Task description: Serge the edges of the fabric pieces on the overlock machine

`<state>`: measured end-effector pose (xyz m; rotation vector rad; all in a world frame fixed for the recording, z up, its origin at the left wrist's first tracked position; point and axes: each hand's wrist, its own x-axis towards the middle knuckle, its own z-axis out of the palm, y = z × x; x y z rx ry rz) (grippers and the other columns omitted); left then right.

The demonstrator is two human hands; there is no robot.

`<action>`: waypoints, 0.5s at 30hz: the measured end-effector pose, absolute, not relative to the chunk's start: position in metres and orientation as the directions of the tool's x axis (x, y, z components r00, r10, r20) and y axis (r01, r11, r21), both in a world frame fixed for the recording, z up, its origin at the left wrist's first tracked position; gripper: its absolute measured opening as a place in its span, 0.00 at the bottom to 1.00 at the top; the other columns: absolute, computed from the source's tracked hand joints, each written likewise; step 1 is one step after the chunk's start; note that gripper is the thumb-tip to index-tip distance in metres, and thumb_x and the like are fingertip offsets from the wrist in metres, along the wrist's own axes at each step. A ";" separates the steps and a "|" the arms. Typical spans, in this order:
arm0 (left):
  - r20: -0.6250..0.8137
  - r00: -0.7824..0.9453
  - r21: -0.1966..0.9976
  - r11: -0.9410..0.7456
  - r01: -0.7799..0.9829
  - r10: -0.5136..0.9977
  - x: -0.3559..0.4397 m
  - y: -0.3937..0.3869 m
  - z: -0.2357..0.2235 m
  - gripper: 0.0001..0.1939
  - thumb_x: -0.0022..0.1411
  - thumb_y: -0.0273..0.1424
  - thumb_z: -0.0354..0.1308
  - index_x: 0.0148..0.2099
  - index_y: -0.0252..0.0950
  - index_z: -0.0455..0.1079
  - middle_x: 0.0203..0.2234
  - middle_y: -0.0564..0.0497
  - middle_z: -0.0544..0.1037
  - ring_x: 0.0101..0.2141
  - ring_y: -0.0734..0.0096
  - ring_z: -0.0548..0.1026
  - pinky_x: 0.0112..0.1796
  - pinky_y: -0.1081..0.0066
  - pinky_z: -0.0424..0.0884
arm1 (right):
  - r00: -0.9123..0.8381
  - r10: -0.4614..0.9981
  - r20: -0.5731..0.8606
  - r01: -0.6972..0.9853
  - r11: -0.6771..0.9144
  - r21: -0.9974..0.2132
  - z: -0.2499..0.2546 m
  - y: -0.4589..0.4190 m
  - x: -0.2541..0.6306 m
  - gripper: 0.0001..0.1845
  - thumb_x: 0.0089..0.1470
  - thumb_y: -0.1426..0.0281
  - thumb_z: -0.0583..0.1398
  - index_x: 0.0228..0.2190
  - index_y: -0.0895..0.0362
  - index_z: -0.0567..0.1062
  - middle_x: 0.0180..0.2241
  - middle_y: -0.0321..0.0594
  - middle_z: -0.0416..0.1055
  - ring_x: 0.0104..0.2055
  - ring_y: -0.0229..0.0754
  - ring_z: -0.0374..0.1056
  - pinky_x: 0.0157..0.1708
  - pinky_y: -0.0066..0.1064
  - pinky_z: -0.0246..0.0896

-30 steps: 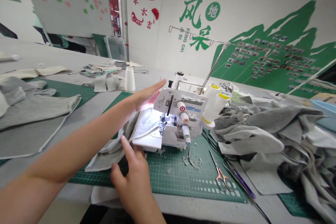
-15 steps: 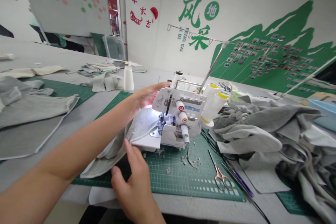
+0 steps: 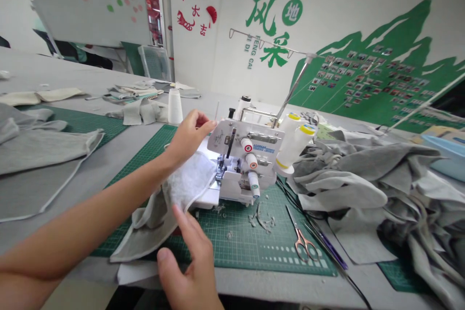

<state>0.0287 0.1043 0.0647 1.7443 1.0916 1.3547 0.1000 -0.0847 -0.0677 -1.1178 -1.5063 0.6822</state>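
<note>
Workroom, wall w/ green mountain mural (image 3: pixel 363 72) + rows of photos, whiteboard w/ coloured dots (image 3: pixel 83 5) far L. Long grey-topped table (image 3: pixel 54 75) across view, green cutting mat (image 3: pixel 232 242) on it in front of person, 2nd mat (image 3: pixel 87 126) to L.

Big heap of grey fleece (image 3: pixel 345 169) R of machine, flat grey panels (image 3: pixel 36 155) on L. White overlocker (image 3: pixel 247 160) sits on front mat, work light on, 2 white thread cones (image 3: pixel 292 140) w/ yellow tops at its R side, spare cone (image 3: pixel 175 106) behind on table.

Workpiece: grey fabric piece (image 3: pixel 185 184), folded, pale fuzzy face up, lying on machine bed L of foot, lower part draped onto mat.

Grip: L hand (image 3: pixel 189 138) above cloth, just beside machine, fingers loosely curled, no clear pinch; can't tell if it holds any cloth. R hand (image 3: pixel 185 271) low + spread, index finger (image 3: pixel 189 226) out, tip touching cloth's lower edge, thumb (image 3: pixel 165 261) well apart from it.

Handling: cloth looks a bit bunched near the bed. Flat layers + light, even hand pressure would suit it better than a hard pull.

Small stuff: presser foot (image 3: pixel 220 169) right by cloth, scissors (image 3: pixel 301 244) on mat R, lint scraps (image 3: pixel 261 220) front of machine.
</note>
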 end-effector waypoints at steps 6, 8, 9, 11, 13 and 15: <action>0.402 0.486 0.650 -0.616 0.446 0.776 -0.002 0.048 0.031 0.08 0.59 0.36 0.60 0.38 0.39 0.76 0.37 0.49 0.81 0.40 0.60 0.77 0.46 0.61 0.70 | 0.168 0.889 0.426 0.254 0.379 -0.890 -0.080 -0.103 0.109 0.35 0.49 0.79 0.61 0.58 0.47 0.73 0.56 0.41 0.75 0.55 0.52 0.73 0.53 0.43 0.73; 0.405 0.590 0.519 -0.707 0.480 0.699 -0.005 0.041 0.020 0.15 0.62 0.34 0.57 0.50 0.39 0.75 0.48 0.45 0.80 0.49 0.57 0.76 0.52 0.58 0.70 | 0.176 0.888 0.425 0.256 0.375 -0.891 -0.082 -0.108 0.113 0.33 0.50 0.79 0.61 0.57 0.46 0.75 0.54 0.40 0.76 0.54 0.52 0.74 0.52 0.42 0.74; 0.416 0.612 0.469 -0.735 0.490 0.673 -0.006 0.040 0.015 0.17 0.64 0.33 0.56 0.53 0.39 0.74 0.51 0.44 0.78 0.52 0.56 0.75 0.54 0.57 0.69 | 0.178 0.888 0.424 0.261 0.373 -0.890 -0.084 -0.110 0.115 0.32 0.50 0.79 0.61 0.56 0.46 0.75 0.53 0.40 0.77 0.53 0.52 0.75 0.51 0.41 0.75; 0.441 0.624 0.420 -0.762 0.493 0.645 -0.007 0.038 0.010 0.17 0.65 0.33 0.55 0.54 0.39 0.74 0.52 0.44 0.78 0.53 0.56 0.74 0.55 0.56 0.69 | 0.178 0.889 0.421 0.280 0.365 -0.888 -0.087 -0.114 0.118 0.30 0.51 0.78 0.62 0.55 0.47 0.77 0.51 0.41 0.78 0.52 0.53 0.76 0.50 0.41 0.76; 0.454 0.641 0.390 -0.785 0.482 0.619 -0.007 0.037 0.008 0.16 0.66 0.32 0.55 0.54 0.40 0.75 0.52 0.44 0.78 0.53 0.57 0.74 0.56 0.56 0.70 | 0.179 0.892 0.415 0.302 0.352 -0.886 -0.090 -0.116 0.121 0.27 0.52 0.77 0.62 0.53 0.48 0.78 0.50 0.41 0.79 0.52 0.53 0.76 0.50 0.42 0.76; 0.452 0.658 0.366 -0.798 0.478 0.602 -0.007 0.034 0.009 0.16 0.67 0.32 0.54 0.53 0.40 0.75 0.52 0.44 0.78 0.53 0.56 0.74 0.56 0.55 0.70 | 0.190 0.893 0.409 0.311 0.340 -0.887 -0.092 -0.116 0.124 0.25 0.53 0.76 0.62 0.52 0.48 0.79 0.49 0.42 0.80 0.51 0.53 0.77 0.49 0.41 0.76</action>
